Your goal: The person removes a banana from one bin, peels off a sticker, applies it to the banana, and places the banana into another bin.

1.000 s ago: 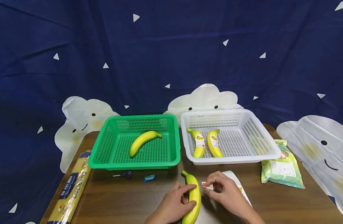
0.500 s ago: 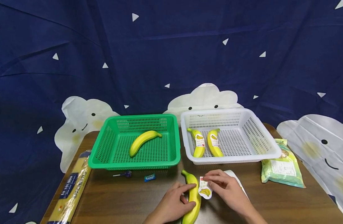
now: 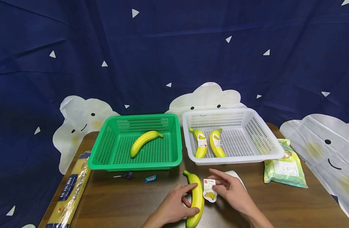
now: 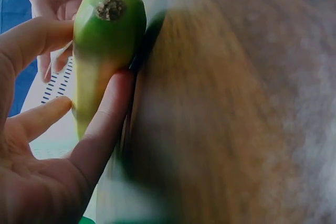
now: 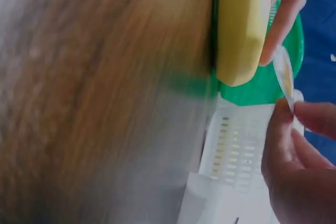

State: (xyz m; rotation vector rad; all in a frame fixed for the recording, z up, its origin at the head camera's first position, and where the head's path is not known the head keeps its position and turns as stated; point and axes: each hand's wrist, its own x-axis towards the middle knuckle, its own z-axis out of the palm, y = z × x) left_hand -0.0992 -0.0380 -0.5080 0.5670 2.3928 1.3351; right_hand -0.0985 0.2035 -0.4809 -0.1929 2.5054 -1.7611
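Note:
A yellow banana [image 3: 197,195] with a green tip lies on the table near its front edge. My left hand [image 3: 174,202] holds it from the left, thumb and fingers about its sides; the left wrist view shows the green end of the banana [image 4: 110,30] between them. Just right of the banana, my right hand [image 3: 231,191] pinches a white sticker [image 3: 209,191] printed with bananas and small text. In the right wrist view the sticker [image 5: 284,74] is seen nearly edge-on between thumb and fingers. A white sheet [image 3: 235,174] is partly hidden under the right hand.
Behind stand a green basket [image 3: 134,167] with one plain banana [image 3: 146,141] and a white basket [image 3: 239,160] with two stickered bananas [image 3: 201,142]. A lollipop [image 3: 128,175], a blue candy [image 3: 151,179], a spaghetti pack [image 3: 70,190] and a green bag [image 3: 285,167] lie around.
The sticker has turned in my right hand, so that its printed face shows, and has come closer to the banana. My left hand stays on the banana. The head view has shifted slightly.

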